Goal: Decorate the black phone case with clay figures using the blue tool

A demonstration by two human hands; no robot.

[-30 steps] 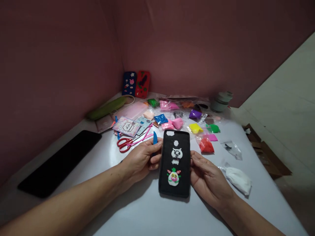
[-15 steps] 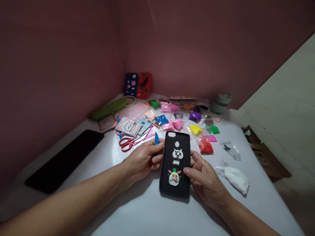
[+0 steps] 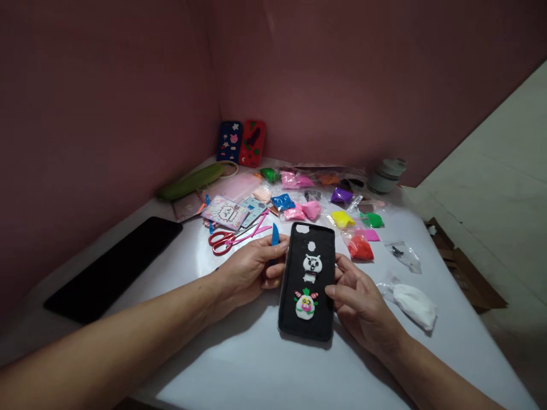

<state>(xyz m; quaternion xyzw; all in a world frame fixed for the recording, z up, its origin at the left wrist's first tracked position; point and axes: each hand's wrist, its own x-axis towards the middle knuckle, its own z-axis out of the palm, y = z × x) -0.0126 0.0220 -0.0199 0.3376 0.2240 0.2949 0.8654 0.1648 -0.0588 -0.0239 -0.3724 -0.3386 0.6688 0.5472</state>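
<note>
A black phone case (image 3: 296, 319) lies flat on the white table (image 3: 256, 364), decorated with a white cat face (image 3: 312, 263) and a white, pink and green clay figure (image 3: 305, 304). My left hand (image 3: 248, 272) grips the case's left edge, with a blue plastic tool (image 3: 275, 236) sticking up between its fingers. My right hand (image 3: 359, 304) holds the right edge, its fingers curled against the side and the thumb resting on the case near the lower figure.
Several small bags of coloured clay (image 3: 342, 219) lie behind the case, a bag of white clay (image 3: 413, 304) to the right. Red scissors (image 3: 224, 239), sticker cards (image 3: 225, 212), a black slab (image 3: 113, 267), two decorated cases (image 3: 241, 142) against the wall, a grey pot (image 3: 384, 175).
My right thumb moved from the case's edge onto its face beside the lower figure. The view shifted slightly; the case and left hand stayed put.
</note>
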